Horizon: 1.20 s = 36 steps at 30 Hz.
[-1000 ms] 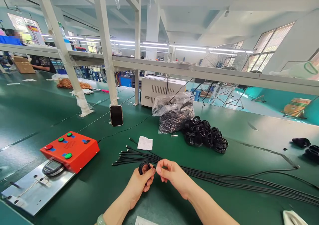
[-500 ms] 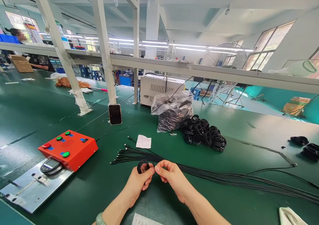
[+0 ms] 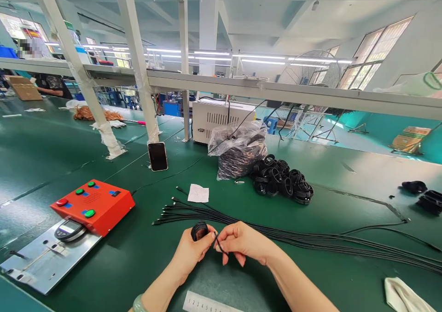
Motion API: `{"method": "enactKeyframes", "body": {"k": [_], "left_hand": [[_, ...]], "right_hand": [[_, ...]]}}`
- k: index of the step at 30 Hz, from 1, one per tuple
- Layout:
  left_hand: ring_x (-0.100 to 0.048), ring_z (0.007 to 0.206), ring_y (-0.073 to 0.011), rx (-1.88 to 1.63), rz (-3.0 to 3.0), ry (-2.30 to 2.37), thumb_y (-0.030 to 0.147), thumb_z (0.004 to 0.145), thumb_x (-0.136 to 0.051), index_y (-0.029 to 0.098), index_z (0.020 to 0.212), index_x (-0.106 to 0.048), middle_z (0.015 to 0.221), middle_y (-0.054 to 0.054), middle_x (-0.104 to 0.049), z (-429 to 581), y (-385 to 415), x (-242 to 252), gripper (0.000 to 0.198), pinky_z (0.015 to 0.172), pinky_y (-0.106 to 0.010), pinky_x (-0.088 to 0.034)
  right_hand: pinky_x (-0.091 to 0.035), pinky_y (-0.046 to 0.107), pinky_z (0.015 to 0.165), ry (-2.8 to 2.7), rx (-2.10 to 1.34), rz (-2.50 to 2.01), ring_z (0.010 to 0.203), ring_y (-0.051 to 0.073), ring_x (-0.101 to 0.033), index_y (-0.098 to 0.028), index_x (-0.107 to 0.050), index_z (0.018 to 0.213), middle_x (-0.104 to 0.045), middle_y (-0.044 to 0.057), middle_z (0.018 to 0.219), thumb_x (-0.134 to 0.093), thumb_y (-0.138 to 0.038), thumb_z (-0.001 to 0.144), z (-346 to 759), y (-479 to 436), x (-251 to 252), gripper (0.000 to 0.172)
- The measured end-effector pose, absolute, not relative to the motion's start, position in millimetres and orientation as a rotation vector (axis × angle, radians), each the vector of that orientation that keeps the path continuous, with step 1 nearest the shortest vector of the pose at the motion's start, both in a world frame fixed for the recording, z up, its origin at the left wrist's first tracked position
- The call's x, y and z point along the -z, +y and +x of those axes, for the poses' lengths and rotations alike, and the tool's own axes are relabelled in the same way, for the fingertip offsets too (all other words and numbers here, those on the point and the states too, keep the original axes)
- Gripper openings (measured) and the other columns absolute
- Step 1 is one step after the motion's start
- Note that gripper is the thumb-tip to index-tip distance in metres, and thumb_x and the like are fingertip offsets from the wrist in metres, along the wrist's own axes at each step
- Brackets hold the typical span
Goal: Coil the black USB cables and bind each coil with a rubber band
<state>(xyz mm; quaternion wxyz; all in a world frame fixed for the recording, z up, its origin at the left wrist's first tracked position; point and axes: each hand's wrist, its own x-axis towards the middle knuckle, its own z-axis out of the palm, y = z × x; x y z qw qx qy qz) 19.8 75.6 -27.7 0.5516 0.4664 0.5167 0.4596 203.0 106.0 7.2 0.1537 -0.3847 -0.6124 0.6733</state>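
My left hand (image 3: 191,253) is closed round a small coil of black cable (image 3: 199,229), held just above the green table. My right hand (image 3: 243,241) pinches the loose end of that cable (image 3: 218,243) right beside the coil, and the two hands touch. Behind them several straight black cables (image 3: 311,241) lie side by side across the table, their plugs pointing left. Farther back a pile of coiled black cables (image 3: 281,181) lies next to a clear plastic bag of more coils (image 3: 238,150).
A red button box (image 3: 93,205) rests on a metal plate (image 3: 44,262) at the left. A phone (image 3: 158,156) leans on a white post. A paper slip (image 3: 198,193), a ruler (image 3: 207,303), a white cloth (image 3: 404,296) and a white machine (image 3: 221,114) are around. A person sits far left.
My right hand has turned and drawn the cable's end down beside the coil, which now sits tighter in my left hand. The view has tilted slightly.
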Motion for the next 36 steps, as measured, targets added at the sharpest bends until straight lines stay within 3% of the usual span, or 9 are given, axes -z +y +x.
{"method": "enactKeyframes", "body": {"k": [3,6,10,12,15,19,21,28,36], "left_hand": [[-0.04,0.044,-0.0099,-1.079,1.205,1.236,0.036,0.069,-0.07,0.017,0.073,-0.072,0.047,0.006,-0.05,22.1,75.2,26.4,0.019,0.045,-0.022,-0.03],[-0.052,0.058,-0.0158,-1.068,1.289,1.259,0.023,0.065,-0.071,0.017,0.068,-0.072,0.058,0.001,-0.063,23.6,75.3,26.5,0.007,0.056,-0.025,-0.037],[-0.051,0.059,-0.0167,-1.043,1.357,1.248,0.006,0.053,-0.066,0.018,0.06,-0.069,0.061,0.001,-0.065,25.7,70.6,24.9,0.014,0.058,-0.026,-0.037],[-0.052,0.061,-0.0166,-1.034,1.367,1.211,0.002,0.05,-0.065,0.018,0.06,-0.07,0.062,0.001,-0.065,26.5,67.7,22.3,0.02,0.06,-0.026,-0.037],[-0.051,0.059,-0.0148,-1.067,1.303,1.186,0.01,0.056,-0.068,0.018,0.066,-0.069,0.061,0.002,-0.063,27.9,66.6,20.5,0.013,0.059,-0.026,-0.038],[-0.031,0.04,-0.0085,-1.126,1.126,1.213,0.028,0.071,-0.061,0.018,0.076,-0.062,0.045,0.009,-0.039,30.3,71.3,27.6,0.012,0.042,-0.022,-0.023],[-0.028,0.039,-0.0077,-1.142,1.062,1.212,0.029,0.069,-0.06,0.018,0.081,-0.06,0.046,0.01,-0.039,30.5,73.0,32.0,0.016,0.04,-0.021,-0.02],[-0.056,0.066,-0.0158,-1.22,1.037,1.202,0.014,0.053,-0.066,0.021,0.083,-0.063,0.067,0.004,-0.06,27.4,65.9,34.4,0.03,0.06,-0.025,-0.043],[-0.029,0.04,-0.0048,-1.184,1.054,1.091,0.02,0.063,-0.07,0.024,0.109,-0.056,0.055,0.012,-0.046,25.9,62.7,12.5,0.049,0.041,-0.018,-0.022]], "right_hand": [[-0.03,0.022,0.043,-1.838,-1.705,-1.136,0.043,0.008,-0.042,-0.016,-0.069,0.094,-0.064,-0.001,0.062,-0.068,-0.044,0.075,213.1,106.0,-19.2,0.033],[-0.037,0.026,0.056,-2.011,-1.198,-1.253,0.06,0.014,-0.053,-0.025,-0.067,0.109,-0.064,-0.001,0.074,-0.073,-0.037,0.073,204.0,92.1,-24.7,0.038],[-0.037,0.031,0.07,-2.249,-0.6,-1.41,0.079,0.023,-0.059,-0.027,-0.063,0.099,-0.063,0.001,0.083,-0.086,-0.021,0.055,178.6,73.1,-16.0,0.051],[-0.036,0.03,0.067,-2.236,-0.688,-1.422,0.072,0.021,-0.057,-0.025,-0.055,0.092,-0.06,-0.002,0.075,-0.087,-0.022,0.052,176.1,73.5,-12.2,0.051],[-0.034,0.026,0.058,-2.066,-1.136,-1.241,0.06,0.014,-0.051,-0.025,-0.046,0.092,-0.056,-0.006,0.07,-0.078,-0.035,0.068,186.4,84.4,-15.0,0.041],[-0.032,0.025,0.056,-1.991,-1.207,-1.152,0.058,0.012,-0.044,-0.023,-0.051,0.083,-0.056,-0.004,0.071,-0.06,-0.035,0.085,192.8,90.1,-26.4,0.015],[-0.033,0.026,0.058,-2.072,-1.093,-1.165,0.06,0.013,-0.045,-0.022,-0.056,0.076,-0.058,-0.002,0.071,-0.058,-0.03,0.086,185.5,82.4,-28.2,0.013],[-0.039,0.026,0.063,-2.203,-1.063,-0.925,0.074,0.016,-0.056,-0.023,-0.061,0.078,-0.061,0.001,0.089,-0.056,-0.018,0.084,159.7,55.6,-16.1,0.009],[-0.03,0.024,0.052,-2.024,-1.254,-1.114,0.055,0.011,-0.04,-0.021,-0.063,0.075,-0.059,-0.002,0.072,-0.058,-0.025,0.081,190.2,86.1,-33.4,0.009]]}}
